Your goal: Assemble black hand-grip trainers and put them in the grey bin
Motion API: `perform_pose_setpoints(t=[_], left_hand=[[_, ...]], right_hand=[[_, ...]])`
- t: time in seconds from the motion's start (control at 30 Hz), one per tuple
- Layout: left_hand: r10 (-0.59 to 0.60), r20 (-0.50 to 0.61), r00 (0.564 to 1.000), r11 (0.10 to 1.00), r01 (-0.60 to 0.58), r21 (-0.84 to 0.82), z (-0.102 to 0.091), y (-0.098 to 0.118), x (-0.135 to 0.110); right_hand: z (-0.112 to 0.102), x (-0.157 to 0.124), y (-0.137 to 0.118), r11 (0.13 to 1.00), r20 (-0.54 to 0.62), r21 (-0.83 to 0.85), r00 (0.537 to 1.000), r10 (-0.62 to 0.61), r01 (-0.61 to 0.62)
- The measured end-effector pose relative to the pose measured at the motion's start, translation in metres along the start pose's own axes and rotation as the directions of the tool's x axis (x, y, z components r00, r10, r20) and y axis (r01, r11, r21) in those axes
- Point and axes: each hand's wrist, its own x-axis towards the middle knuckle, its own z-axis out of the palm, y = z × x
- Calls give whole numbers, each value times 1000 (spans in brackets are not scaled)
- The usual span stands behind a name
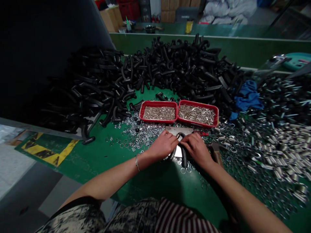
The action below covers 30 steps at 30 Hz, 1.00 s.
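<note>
A black curved handle (184, 158) lies over a flat metal plate (178, 152) in front of me, its bent end between my two hands. My left hand (165, 144) is closed, with thumb and fingertips gripping the handle's upper end, where a small shiny metal part shows. From the other side my right hand (196, 147) pinches with its fingertips right against that same end. Whatever tiny piece sits in the right fingertips is hidden. Another dark curved piece, partly covered, shows under the left hand.
Two red trays (157, 121) of small metal pins stand just beyond the plate. Loose rings (143, 137) lie to the left. A large heap of black handles (167, 64) fills the back. On the right are a hammer (216, 150), metal sleeves (284, 152) and a blue cloth (249, 95).
</note>
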Motion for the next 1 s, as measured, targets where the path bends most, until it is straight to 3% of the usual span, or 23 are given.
perform_pose_setpoints(t=[0.23, 0.37, 0.63, 0.73, 0.8, 0.87, 0.93, 1.0], left_hand=[[-206, -68, 976, 932, 174, -319, 13, 1, -8], [-256, -103, 961, 873, 184, -452, 18, 2, -10], [-256, -100, 962, 886, 192, -421, 26, 7, -17], [-269, -95, 958, 893, 211, -397, 26, 14, -21], [-265, -118, 957, 898, 200, -393, 21, 12, -25], [-263, -164, 951, 912, 189, -364, 10, 0, -25], [-296, -213, 931, 929, 228, -292, -5, -22, -19], [-362, -218, 906, 927, 327, -182, -19, -49, -6]], right_hand=[[7, -2, -2, 983, 47, -154, 995, -93, 100], [7, 1, -6, 961, 67, -250, 992, -106, 119], [12, -3, -10, 938, 137, -287, 977, -161, 194], [4, -10, -10, 947, 171, -240, 970, -175, 213], [-11, -24, -8, 958, 132, -228, 980, -147, 174], [-32, -48, -5, 955, 13, -292, 999, -49, 51], [-52, -78, -1, 902, -120, -411, 988, 93, -134], [-64, -107, 1, 810, -157, -511, 958, 241, -288]])
